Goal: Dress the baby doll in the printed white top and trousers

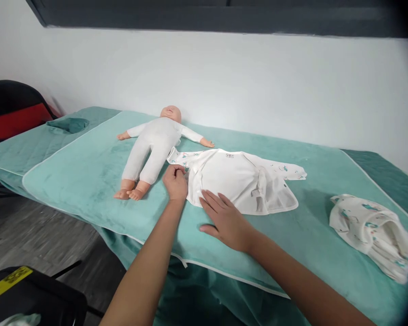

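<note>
A white baby shirt (224, 174) with small coloured prints on its sleeves lies spread open on the green cover, its inside facing up. At its left edge, just below the left sleeve, my left hand (176, 183) is closed with curled fingers on the cloth; the fingertips are partly hidden. My right hand (226, 220) lies flat, fingers stretched out, across the lower hem of the shirt. Left of the shirt, a baby doll (156, 145) in a white suit rests on its back with arms spread.
A bunched printed white cloth (374, 231) sits at the right on the green cover (78, 181). Folded green fabric (68, 125) lies far left, by a black and red chair (15, 113). A black object with a yellow label (8, 283) stands at lower left. The wall borders the back.
</note>
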`<act>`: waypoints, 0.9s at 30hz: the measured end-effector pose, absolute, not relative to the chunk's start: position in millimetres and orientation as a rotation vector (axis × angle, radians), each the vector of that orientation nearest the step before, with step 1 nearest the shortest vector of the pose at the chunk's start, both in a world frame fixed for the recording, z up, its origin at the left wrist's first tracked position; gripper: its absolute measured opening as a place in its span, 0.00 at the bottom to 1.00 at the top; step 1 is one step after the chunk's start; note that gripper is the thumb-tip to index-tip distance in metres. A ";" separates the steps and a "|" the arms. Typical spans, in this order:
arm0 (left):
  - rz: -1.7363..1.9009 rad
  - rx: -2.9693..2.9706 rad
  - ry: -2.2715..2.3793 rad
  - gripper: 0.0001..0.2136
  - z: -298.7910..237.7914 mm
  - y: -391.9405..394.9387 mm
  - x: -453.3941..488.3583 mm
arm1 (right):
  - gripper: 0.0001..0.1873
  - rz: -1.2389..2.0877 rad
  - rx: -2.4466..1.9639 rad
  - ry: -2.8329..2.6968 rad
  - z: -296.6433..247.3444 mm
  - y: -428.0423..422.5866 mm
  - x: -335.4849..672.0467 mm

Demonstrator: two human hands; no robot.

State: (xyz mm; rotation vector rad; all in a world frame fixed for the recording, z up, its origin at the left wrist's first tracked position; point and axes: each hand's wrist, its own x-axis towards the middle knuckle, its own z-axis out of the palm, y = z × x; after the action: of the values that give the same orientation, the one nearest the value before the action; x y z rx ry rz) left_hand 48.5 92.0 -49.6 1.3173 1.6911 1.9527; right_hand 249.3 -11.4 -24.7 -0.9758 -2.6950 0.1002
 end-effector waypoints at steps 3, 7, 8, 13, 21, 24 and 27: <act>1.924 1.345 1.707 0.10 -49.6 91.5 48.3 | 0.27 0.104 -1.044 -2.572 -26.7 -27.1 286.2; 1.871 1.397 1.710 0.10 -49.9 91.3 48.4 | 0.15 -0.017 -1.326 -2.267 -34.4 -29.2 347.6; 1.859 1.408 1.710 0.10 -50.2 91.6 48.4 | 0.13 -0.050 -1.361 -2.233 -36.3 -27.6 361.1; 1.827 1.433 1.710 0.10 -51.2 93.5 48.3 | 0.11 -0.111 -1.362 -2.286 -42.0 -22.3 392.3; 1.826 1.430 1.712 0.10 -52.1 93.1 47.9 | 0.08 -0.116 -1.298 -2.260 -40.3 -35.8 386.6; 1.823 1.428 1.708 0.10 -52.5 94.0 47.9 | 0.05 -0.136 -1.302 -2.225 -38.2 -37.1 383.7; 1.821 1.430 1.701 0.10 -52.1 93.9 48.1 | 0.09 -0.142 -1.294 -2.215 -37.4 -38.6 372.7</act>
State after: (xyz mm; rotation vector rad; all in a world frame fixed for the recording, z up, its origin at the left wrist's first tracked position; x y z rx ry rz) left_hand 48.1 93.9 -52.1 1.4298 1.7009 1.8208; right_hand 372.7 -38.6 -37.4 -1.2943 -2.2153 -0.1425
